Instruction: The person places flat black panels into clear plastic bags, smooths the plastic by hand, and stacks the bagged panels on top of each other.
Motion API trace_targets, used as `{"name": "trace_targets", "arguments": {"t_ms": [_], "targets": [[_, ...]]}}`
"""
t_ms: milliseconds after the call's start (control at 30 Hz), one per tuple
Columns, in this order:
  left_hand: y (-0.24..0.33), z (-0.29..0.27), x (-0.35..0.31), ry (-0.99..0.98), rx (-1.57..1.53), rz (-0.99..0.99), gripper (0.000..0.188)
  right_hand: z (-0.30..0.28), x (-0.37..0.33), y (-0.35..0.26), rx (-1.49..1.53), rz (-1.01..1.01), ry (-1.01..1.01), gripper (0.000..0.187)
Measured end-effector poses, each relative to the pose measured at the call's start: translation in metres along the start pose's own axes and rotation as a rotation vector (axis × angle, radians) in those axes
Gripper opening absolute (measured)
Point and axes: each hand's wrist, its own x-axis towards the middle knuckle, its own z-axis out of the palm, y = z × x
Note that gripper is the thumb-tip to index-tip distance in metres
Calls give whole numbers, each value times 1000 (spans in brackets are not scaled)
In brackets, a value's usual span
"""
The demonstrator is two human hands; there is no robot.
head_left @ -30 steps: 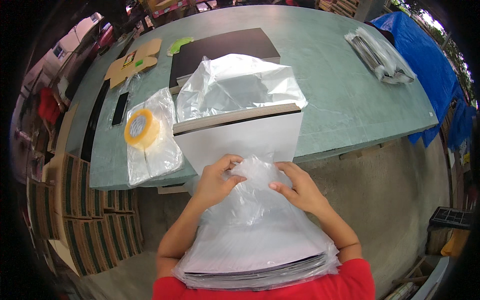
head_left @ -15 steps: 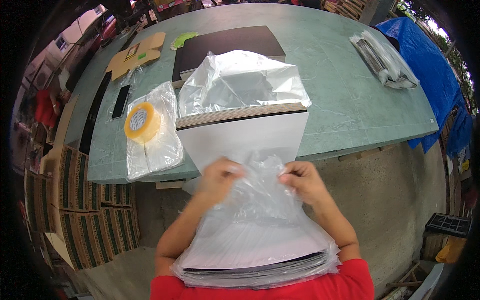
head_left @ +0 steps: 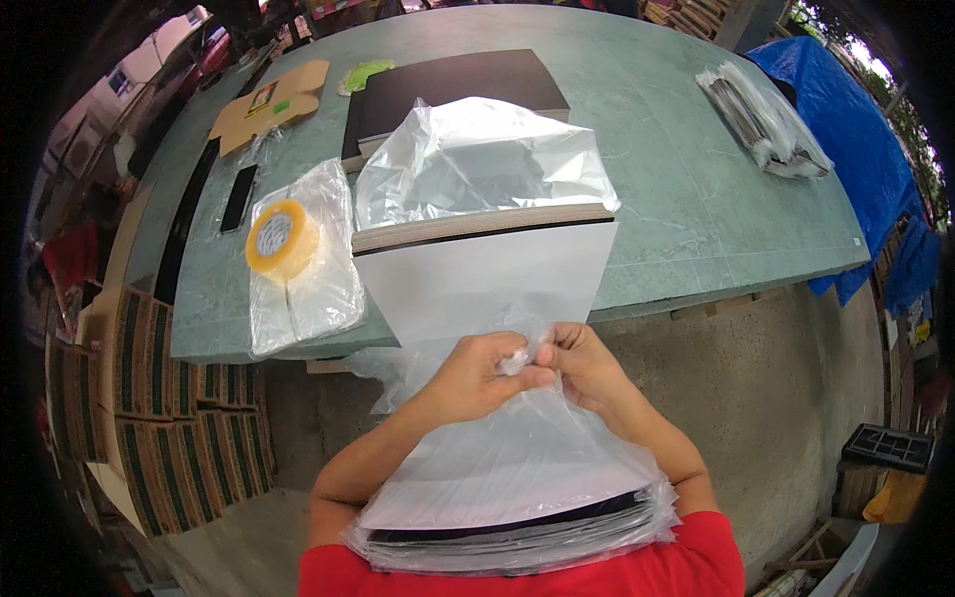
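Both my hands meet over a clear plastic bag [head_left: 468, 443] in front of the table edge. My left hand [head_left: 482, 376] is closed, pinching gathered plastic film. My right hand [head_left: 585, 360] pinches the film right beside it, the fingertips almost touching. The bag lies over a stack of flat sheets [head_left: 487, 509] against my body, with dark and white edges showing under the film. Just beyond my hands a white panel [head_left: 487, 284] slopes up to a stack with layered brown edges [head_left: 477, 228]. A shiny clear plastic bag [head_left: 487, 164] billows behind that stack.
The green table [head_left: 676, 189] carries a tape roll [head_left: 283, 241] on folded plastic [head_left: 308, 308], a black phone [head_left: 239, 198], dark boards [head_left: 458, 90], flattened cardboard [head_left: 274, 104] and a wrapped bundle [head_left: 764, 119]. Printed cartons [head_left: 199, 458] stand at left; a blue tarp [head_left: 846, 129] hangs at right.
My hands were apart, each holding the plastic. The left has moved right and the right slightly left, so they now meet with the film bunched between them.
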Motion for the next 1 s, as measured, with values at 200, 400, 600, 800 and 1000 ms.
{"name": "trace_targets", "arguments": {"t_ms": [200,400,600,800,1000], "targets": [[-88,-71,-82,917,-403,-554,14,-59,-38,-30,-75,-69,187,11],[-62,-73,-74,1019,-461,35,18,-36,-23,-12,-312,75,163,12],[-7,-14,-12,207,-181,113,9,-1,-4,-1,-227,-47,-12,17],[-30,-40,-28,413,-49,-255,13,8,-7,-27,23,-56,-45,16],[7,-60,-46,1136,107,160,21,11,-15,-32,-542,-148,-94,14]]}}
